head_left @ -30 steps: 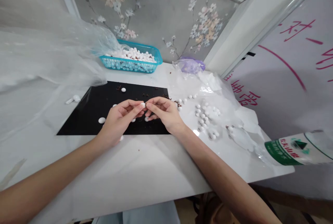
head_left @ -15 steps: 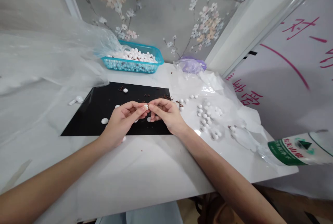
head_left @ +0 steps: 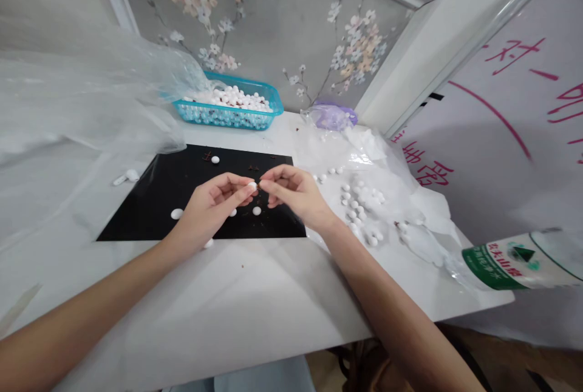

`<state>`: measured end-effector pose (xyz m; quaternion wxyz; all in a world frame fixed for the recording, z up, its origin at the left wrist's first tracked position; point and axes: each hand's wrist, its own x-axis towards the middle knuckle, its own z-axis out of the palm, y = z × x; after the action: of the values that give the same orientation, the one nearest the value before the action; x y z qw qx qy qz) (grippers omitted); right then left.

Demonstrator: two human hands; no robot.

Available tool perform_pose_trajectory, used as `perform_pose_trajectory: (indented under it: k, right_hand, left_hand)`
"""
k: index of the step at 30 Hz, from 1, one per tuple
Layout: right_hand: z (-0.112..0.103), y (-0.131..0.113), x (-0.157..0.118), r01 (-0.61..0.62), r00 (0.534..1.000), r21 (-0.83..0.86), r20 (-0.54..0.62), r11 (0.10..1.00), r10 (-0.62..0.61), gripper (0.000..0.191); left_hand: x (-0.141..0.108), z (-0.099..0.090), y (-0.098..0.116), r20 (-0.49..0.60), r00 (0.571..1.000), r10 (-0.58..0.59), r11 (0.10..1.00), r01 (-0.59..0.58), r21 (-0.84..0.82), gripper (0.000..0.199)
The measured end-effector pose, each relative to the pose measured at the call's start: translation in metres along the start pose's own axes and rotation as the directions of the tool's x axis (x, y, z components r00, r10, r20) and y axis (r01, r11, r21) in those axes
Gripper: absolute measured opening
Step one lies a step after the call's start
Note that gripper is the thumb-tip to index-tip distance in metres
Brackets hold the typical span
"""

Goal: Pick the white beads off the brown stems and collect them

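Note:
Over a black mat (head_left: 150, 204), my left hand (head_left: 214, 202) pinches a small white ball (head_left: 252, 186) between thumb and fingertips. Right beside it, my right hand (head_left: 298, 195) is closed in a pinch on a tiny brown piece (head_left: 260, 185) at the ball's right side. Whether the piece touches the ball cannot be made out. Loose on the mat lie another white ball (head_left: 257, 211), a larger white oval piece (head_left: 177, 214) and small brown bits (head_left: 252, 167). My right hand hides part of the mat's right side.
Behind the mat stands a blue basket (head_left: 228, 122) full of white balls. Clear plastic (head_left: 91, 88) spreads at the left. To the right are scattered white balls (head_left: 354, 205), a purple bag (head_left: 334, 116) and a large bottle (head_left: 514, 261) lying on its side.
My right hand has drawn slightly up and away from the ball, so a brown piece shows between the hands. The whole view has shifted a little.

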<state>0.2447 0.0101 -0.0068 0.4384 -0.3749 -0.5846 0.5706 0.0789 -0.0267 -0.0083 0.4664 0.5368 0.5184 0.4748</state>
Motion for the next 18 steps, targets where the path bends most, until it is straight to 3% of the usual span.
perform_pose_trajectory:
  k: [3,6,9,12,18]
  right_hand:
    - [-0.028,-0.007,0.007,0.013,0.971,-0.066,-0.236,0.998,-0.028,0.025]
    - [-0.059,-0.005,0.012,-0.096,0.905,-0.370,-0.419,0.924,-0.073,0.016]
    - [-0.077,0.002,0.014,-0.186,0.899,-0.742,-0.393,0.645,-0.193,0.011]
    - [-0.079,0.006,0.013,-0.217,0.929,-0.878,-0.320,0.426,-0.188,0.020]
    - [-0.076,0.002,0.009,-0.237,0.944,-0.917,-0.295,0.320,-0.148,0.024]
  left_hand:
    - [0.000,-0.003,0.000,0.013,0.995,0.103,0.981,-0.104,0.161,0.030]
    - [0.000,-0.007,-0.002,0.061,0.978,0.198,0.880,-0.205,0.429,0.030]
    - [0.001,-0.010,-0.004,0.141,0.946,0.293,0.681,-0.310,0.664,0.027]
    - [0.004,-0.012,-0.008,0.214,0.913,0.347,0.556,-0.384,0.737,0.026]
    - [0.007,-0.014,-0.015,0.292,0.896,0.336,0.513,-0.434,0.740,0.027]
